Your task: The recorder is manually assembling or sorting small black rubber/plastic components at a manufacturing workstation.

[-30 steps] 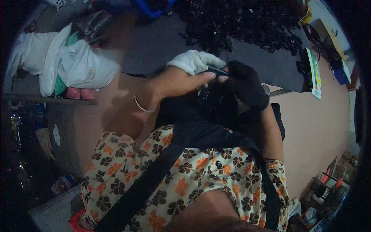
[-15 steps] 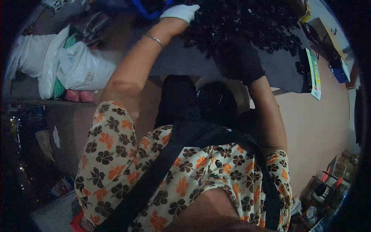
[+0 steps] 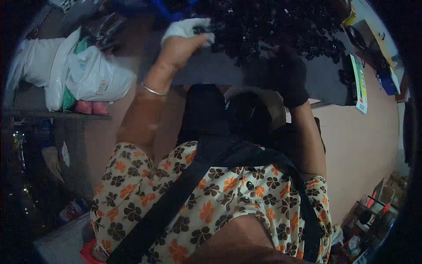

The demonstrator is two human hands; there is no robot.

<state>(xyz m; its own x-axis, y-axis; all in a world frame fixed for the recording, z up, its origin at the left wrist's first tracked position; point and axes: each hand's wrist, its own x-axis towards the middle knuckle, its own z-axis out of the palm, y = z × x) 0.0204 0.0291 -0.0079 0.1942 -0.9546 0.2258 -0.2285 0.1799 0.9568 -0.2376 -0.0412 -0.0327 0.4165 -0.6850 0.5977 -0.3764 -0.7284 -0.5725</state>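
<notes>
My left hand (image 3: 182, 33), in a white glove, is at the left edge of a large heap of small black parts (image 3: 263, 26) on the dark tabletop (image 3: 193, 72). Its fingers and thumb are curled round a small black part (image 3: 201, 30), whose exact kind is too dark to make out. On the near side of the same heap, farther right, lies my right hand (image 3: 288, 81) in a black glove. Its fingers blend into the dark parts and the tabletop, so what they grip, if anything, is hidden.
White plastic bags (image 3: 94, 75) with pink and green bundles sit on the left. A flat green, yellow and white package (image 3: 359, 86) stands at the table's right edge, near a brown board (image 3: 376, 42). Something blue (image 3: 171, 13) lies behind my left hand. A rack with clutter (image 3: 369, 215) is at lower right.
My left hand has drawn back from the heap, toward me and to the left, and its fingers are now curled round a black part. My right hand has shifted slightly right and nearer.
</notes>
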